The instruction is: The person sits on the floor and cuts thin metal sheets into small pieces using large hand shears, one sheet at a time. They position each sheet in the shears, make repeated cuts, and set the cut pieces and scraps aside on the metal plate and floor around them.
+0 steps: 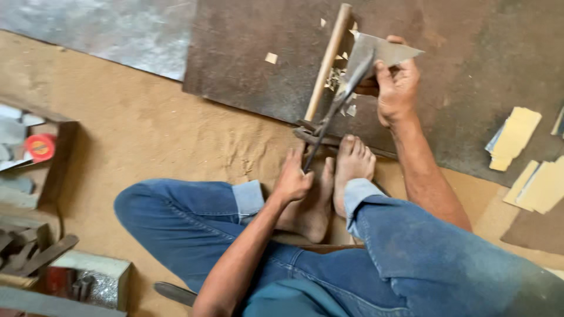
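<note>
Left hand (292, 179) gripping shears (338, 100), right hand (397, 88) holding metal sheet (385, 51)

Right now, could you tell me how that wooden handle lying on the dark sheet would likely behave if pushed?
The wooden handle looks round and straight, so it would probably roll sideways on the flat dark sheet. It seems stiff and fairly light. The shears and scraps beside it might stop it.

The long grey metal shears (335, 111) stood at upper centre of the frame on the dark brown flat board (247, 58), with the pale round wooden handle (326, 61) just left of them. Flat yellow-tan cut pieces (516, 138) lay at the right edge, and the open wooden box of metal tools (41, 176) sat at the left edge on the tan floor (147, 135).
</note>
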Demonstrator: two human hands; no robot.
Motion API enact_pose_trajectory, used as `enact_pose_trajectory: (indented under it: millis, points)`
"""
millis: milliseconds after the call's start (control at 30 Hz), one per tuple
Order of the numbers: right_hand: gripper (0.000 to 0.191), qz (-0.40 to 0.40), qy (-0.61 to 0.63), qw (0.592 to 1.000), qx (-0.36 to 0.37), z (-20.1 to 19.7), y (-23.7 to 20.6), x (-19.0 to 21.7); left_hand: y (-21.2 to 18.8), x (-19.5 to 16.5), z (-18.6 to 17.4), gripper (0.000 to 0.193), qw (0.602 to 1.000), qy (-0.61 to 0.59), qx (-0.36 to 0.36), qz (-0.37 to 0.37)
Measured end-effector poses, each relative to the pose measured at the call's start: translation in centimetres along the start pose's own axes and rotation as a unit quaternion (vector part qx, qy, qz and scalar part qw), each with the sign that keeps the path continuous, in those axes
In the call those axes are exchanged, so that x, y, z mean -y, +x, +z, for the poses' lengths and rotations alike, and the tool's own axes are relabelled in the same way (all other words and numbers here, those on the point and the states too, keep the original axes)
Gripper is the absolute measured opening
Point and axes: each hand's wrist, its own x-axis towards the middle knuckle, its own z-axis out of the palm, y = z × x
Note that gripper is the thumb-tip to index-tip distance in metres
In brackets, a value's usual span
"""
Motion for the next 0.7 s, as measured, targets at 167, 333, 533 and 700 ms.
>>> enact_pose_trajectory:
  millis: [167, 333, 533, 700]
  points:
    - [0.039, 0.045, -0.002, 0.999, 0.015, 1.3, -0.4, 2.7, -0.8, -1.1, -0.6, 0.091, 0.999, -0.03, -0.004, 0.014]
    - [0.039, 0.039, -0.012, 0.999, 0.023, 1.6, -0.5, 3.5, -0.6, -1.0, -0.2, 0.091, 0.999, -0.031, -0.005, 0.017]
    - [0.038, 0.033, -0.023, 0.999, 0.034, 0.8, -0.5, 2.9, -0.6, -1.1, -0.2, 0.087, 1.0, -0.025, -0.019, 0.0]
    - [0.036, 0.023, -0.041, 0.998, 0.032, 1.0, -0.7, 3.3, -0.1, -1.6, -0.5, 0.073, 0.995, -0.078, -0.051, 0.023]
